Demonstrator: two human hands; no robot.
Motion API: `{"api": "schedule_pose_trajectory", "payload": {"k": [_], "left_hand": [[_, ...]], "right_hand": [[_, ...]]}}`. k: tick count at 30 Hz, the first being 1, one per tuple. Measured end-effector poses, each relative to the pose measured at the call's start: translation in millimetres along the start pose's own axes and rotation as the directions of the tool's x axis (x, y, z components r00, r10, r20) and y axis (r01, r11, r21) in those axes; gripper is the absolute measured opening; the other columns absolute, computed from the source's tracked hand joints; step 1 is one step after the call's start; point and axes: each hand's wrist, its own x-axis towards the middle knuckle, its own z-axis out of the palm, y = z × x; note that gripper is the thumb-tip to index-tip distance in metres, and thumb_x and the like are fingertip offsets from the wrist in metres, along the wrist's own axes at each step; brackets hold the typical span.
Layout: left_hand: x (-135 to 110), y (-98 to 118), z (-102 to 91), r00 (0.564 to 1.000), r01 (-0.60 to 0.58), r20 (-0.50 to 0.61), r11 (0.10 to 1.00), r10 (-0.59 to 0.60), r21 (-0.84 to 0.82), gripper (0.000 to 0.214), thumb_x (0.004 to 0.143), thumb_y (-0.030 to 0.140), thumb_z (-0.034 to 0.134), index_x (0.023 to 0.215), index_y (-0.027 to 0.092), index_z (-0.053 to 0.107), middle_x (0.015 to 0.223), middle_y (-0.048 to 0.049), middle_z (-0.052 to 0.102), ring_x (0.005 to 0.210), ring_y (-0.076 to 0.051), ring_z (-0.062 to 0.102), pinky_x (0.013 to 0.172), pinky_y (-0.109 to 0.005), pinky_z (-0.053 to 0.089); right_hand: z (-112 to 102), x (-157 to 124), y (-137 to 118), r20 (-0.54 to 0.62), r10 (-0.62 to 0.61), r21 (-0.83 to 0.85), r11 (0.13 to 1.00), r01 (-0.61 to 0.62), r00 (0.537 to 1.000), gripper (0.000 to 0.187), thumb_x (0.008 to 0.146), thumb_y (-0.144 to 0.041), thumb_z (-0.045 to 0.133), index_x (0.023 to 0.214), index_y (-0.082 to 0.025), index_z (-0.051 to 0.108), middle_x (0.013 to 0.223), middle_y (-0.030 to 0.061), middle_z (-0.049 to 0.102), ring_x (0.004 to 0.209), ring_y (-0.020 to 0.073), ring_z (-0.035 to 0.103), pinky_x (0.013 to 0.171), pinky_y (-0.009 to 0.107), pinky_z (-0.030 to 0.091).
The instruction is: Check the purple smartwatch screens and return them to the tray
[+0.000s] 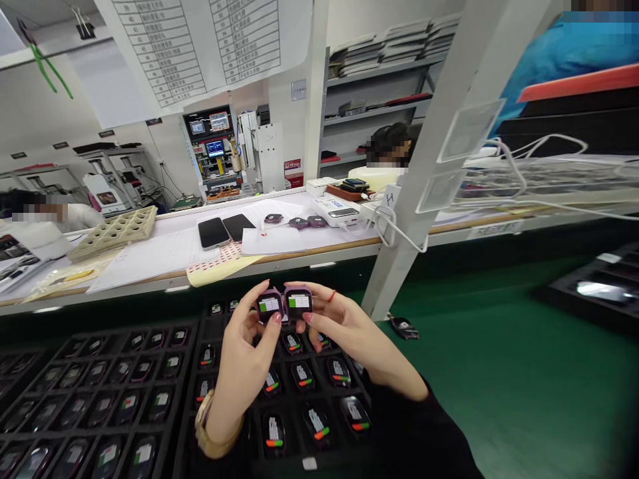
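Observation:
Side by side above a black foam tray [309, 464], my two hands each hold a smartwatch body with a lit screen. My left hand [252, 346] is closed on one purple-rimmed smartwatch [269, 305], thumb at its lower edge. The other purple-rimmed smartwatch [298, 303] is pinched in my right hand [344, 326], which has a red band on a finger. Both screens show a green block beside white areas. Below them, several smartwatches [302, 374] lie in the tray's slots, their screens showing white text and a red and green bar.
A second black tray [114, 372] full of watches lies at the left. Behind is a shelf with two phones [213, 233], papers [144, 256], loose watch bodies [298, 223] and white cables [399, 233]. A slanted white post [399, 266] rises right of my hands. Other people sit beyond.

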Motion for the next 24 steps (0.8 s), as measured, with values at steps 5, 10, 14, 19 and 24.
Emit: {"api": "schedule_pose_trajectory", "payload": {"k": [5, 10, 14, 19, 24], "left_hand": [[0.0, -0.3, -3.1, 0.999, 0.018, -0.034, 0.999, -0.016, 0.047, 0.040, 0.095, 0.046, 0.060, 0.132, 0.030, 0.060, 0.117, -0.0053, 0.067, 0.080, -0.013, 0.063, 0.073, -0.024, 0.054], [-0.1, -1.7, -2.9, 1.000, -0.004, 0.011, 1.000, 0.004, 0.003, 0.040, 0.094, 0.038, 0.063, 0.133, 0.031, 0.059, 0.126, -0.0047, 0.063, 0.094, -0.015, 0.064, 0.082, -0.024, 0.055], [-0.2, -1.7, -1.3, 0.999, -0.016, 0.044, 0.999, 0.018, -0.047, 0.047, 0.090, 0.032, 0.068, 0.135, 0.029, 0.056, 0.132, -0.0057, 0.060, 0.113, -0.020, 0.061, 0.089, -0.025, 0.054], [-2.4, 0.0, -1.8, 0.998, -0.007, 0.058, 0.999, 0.009, -0.044, 0.046, 0.092, 0.029, 0.067, 0.136, 0.031, 0.054, 0.133, -0.0037, 0.059, 0.115, -0.018, 0.059, 0.092, -0.023, 0.052], [-2.2, -0.4, -2.1, 0.997, -0.017, 0.076, 0.999, 0.021, -0.047, 0.045, 0.093, 0.026, 0.065, 0.136, 0.032, 0.053, 0.131, -0.0021, 0.060, 0.116, -0.017, 0.058, 0.093, -0.022, 0.051]], "right_hand": [[0.6, -0.8, 0.6, 0.002, -0.005, -0.015, 1.000, 0.005, 1.000, 0.051, 0.090, -0.042, 0.072, 0.131, -0.017, 0.055, 0.081, 0.0016, 0.062, 0.055, 0.0125, 0.053, 0.050, 0.025, 0.052], [0.1, 0.1, 2.9, -0.016, 0.017, -0.010, 1.000, -0.017, 1.000, 0.049, 0.094, -0.049, 0.067, 0.129, -0.018, 0.057, 0.074, 0.0002, 0.062, 0.050, 0.0111, 0.052, 0.048, 0.023, 0.049], [0.5, -0.3, 1.7, 0.003, -0.002, 0.012, 1.000, 0.002, 1.000, 0.054, 0.088, -0.042, 0.076, 0.131, -0.018, 0.054, 0.090, 0.0049, 0.064, 0.065, 0.0144, 0.058, 0.050, 0.022, 0.053], [1.1, -2.1, -1.2, 0.012, 0.012, -0.003, 1.000, -0.011, 1.000, 0.052, 0.087, -0.035, 0.074, 0.132, -0.018, 0.053, 0.093, 0.0059, 0.065, 0.067, 0.0150, 0.058, 0.051, 0.023, 0.053], [0.9, -2.4, -1.8, 0.018, 0.005, 0.003, 1.000, -0.005, 1.000, 0.051, 0.087, -0.031, 0.072, 0.132, -0.017, 0.053, 0.092, 0.0048, 0.064, 0.062, 0.0128, 0.056, 0.052, 0.023, 0.053]]}}
